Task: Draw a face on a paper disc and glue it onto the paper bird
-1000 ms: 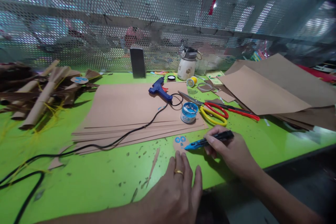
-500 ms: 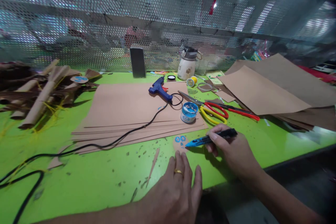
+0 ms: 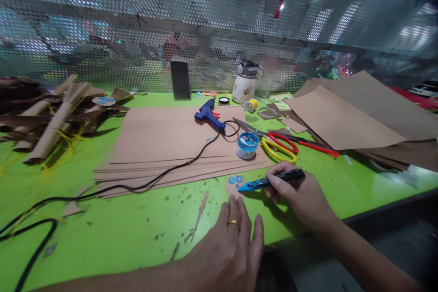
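Observation:
In my right hand (image 3: 297,194) is a black marker pen (image 3: 270,181) whose front end is covered in blue paint. Its tip touches a small round brown paper piece (image 3: 231,189) that bears two blue ring eyes and a small blue mark below them. My left hand (image 3: 236,232) lies with fingers stretched out, its fingertips on the near edge of that piece; a gold ring is on one finger. Just beyond stands an open jar of blue paint (image 3: 247,146) on the brown paper. Scissors with red and yellow handles (image 3: 278,149) rest beside the jar.
A blue glue gun (image 3: 210,116) lies on stacked brown paper sheets (image 3: 153,137), its black cord (image 3: 137,188) running left across the green table (image 3: 130,232). Rolled paper pieces (image 3: 58,123) are heaped at left. More brown sheets (image 3: 345,123) are piled at right. A white bottle (image 3: 244,89) stands behind.
The marker pen in my right hand has shifted slightly left, moving its tip over the round paper piece. My left hand stays in place.

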A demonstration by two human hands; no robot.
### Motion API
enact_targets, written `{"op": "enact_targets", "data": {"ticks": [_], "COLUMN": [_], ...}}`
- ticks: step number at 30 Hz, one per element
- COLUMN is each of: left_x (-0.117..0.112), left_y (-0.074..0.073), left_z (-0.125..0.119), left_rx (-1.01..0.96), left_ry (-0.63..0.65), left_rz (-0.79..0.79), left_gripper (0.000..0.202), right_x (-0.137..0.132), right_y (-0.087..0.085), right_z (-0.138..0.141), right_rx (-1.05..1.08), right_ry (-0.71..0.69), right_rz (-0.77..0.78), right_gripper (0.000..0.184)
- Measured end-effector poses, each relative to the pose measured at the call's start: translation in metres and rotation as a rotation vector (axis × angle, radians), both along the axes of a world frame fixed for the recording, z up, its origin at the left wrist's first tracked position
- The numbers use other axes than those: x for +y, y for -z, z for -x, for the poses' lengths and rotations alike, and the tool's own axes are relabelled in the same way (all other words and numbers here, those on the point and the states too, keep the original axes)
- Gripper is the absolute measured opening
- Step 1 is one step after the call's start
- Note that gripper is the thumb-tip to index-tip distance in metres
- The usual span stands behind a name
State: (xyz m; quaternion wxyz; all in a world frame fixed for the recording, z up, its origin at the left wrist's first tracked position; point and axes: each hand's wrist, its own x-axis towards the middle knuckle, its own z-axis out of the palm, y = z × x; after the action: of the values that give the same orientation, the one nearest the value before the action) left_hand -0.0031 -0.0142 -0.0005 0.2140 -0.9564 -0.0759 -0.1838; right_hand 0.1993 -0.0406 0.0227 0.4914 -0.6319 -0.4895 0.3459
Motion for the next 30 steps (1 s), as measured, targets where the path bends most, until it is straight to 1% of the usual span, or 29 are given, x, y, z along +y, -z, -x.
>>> {"op": "enact_targets", "data": {"ticks": [3, 9, 13, 16, 19, 22, 26, 30], "left_x": [-0.004, -0.006, -0.006, -0.006, -0.005, -0.006, -0.003, 0.004], "left_y": [-0.003, -0.004, -0.003, -0.002, -0.001, 0.001, 0.006, 0.014], "left_z": [0.000, 0.000, 0.000, 0.000, -0.001, -0.001, -0.002, -0.003], "left_rx": [0.024, 0.021, 0.030, 0.033, 0.027, 0.010, -0.035, -0.099], "left_ry": [-0.050, -0.042, -0.045, -0.047, -0.046, -0.044, -0.051, 0.028], "left_rz": [0.040, 0.055, 0.061, 0.065, 0.064, 0.056, 0.003, -0.117], "left_gripper": [0.042, 0.041, 0.041, 0.042, 0.042, 0.040, 0.037, 0.033], "right_x": [0.001, 0.003, 0.005, 0.008, 0.012, 0.018, 0.024, 0.023], "right_y": [0.000, -0.004, -0.015, -0.026, -0.032, -0.031, -0.022, -0.013], "right_z": [0.000, 0.001, -0.002, -0.005, -0.006, -0.005, -0.004, -0.007], "right_rx": [0.000, -0.031, -0.103, -0.152, -0.189, -0.196, -0.172, -0.113], "right_ry": [-0.001, -0.009, -0.005, 0.010, 0.001, -0.012, -0.036, -0.061], "right_rz": [0.003, 0.016, 0.019, -0.022, -0.057, -0.072, -0.093, -0.073], "right_gripper": [0.016, 0.018, 0.015, 0.013, 0.012, 0.012, 0.012, 0.012]}}
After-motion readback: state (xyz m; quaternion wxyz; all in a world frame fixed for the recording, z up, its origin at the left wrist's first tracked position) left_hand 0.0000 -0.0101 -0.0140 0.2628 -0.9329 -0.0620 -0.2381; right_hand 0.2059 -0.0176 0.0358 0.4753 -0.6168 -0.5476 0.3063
